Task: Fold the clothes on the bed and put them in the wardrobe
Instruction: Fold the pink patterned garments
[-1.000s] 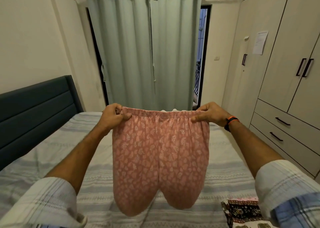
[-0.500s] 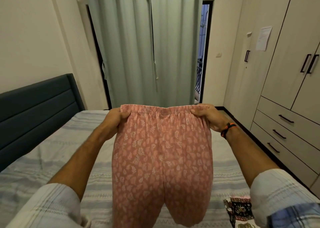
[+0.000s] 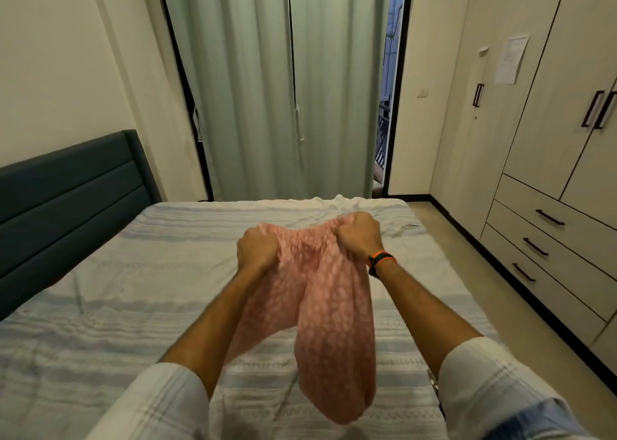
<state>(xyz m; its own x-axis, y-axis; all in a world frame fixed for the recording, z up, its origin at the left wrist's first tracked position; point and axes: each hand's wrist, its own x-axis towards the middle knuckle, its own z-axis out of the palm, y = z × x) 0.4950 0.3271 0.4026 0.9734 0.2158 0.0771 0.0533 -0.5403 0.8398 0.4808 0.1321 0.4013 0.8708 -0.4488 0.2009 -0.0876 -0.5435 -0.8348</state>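
Both hands are clamped on the waistband of the pink patterned pants point(image 3: 320, 292): left hand point(image 3: 257, 248) fisted round one end, right hand point(image 3: 360, 236) fisted round the other, with an orange wristband point(image 3: 380, 258) just behind it. They're holding it out over the bed point(image 3: 133, 272), and the waistband is bunched and sagging between the fists instead of stretched flat. Legs hang down toward the striped sheet, looking twisted and overlapped, one lying across the other. That's my worry, honestly. If the pants get laid down like this, I'd guess the legs land in a crooked heap and the fold comes out lumpy, so it'd need redoing. The fabric looks soft and stretchy, so it'll probably slide instead of holding a crease. Also the bunched grip could trap a wrinkle right at the top. Wardrobe point(image 3: 547, 112) is off to the right with its doors closed, so nothing's going in there until a hand is free.
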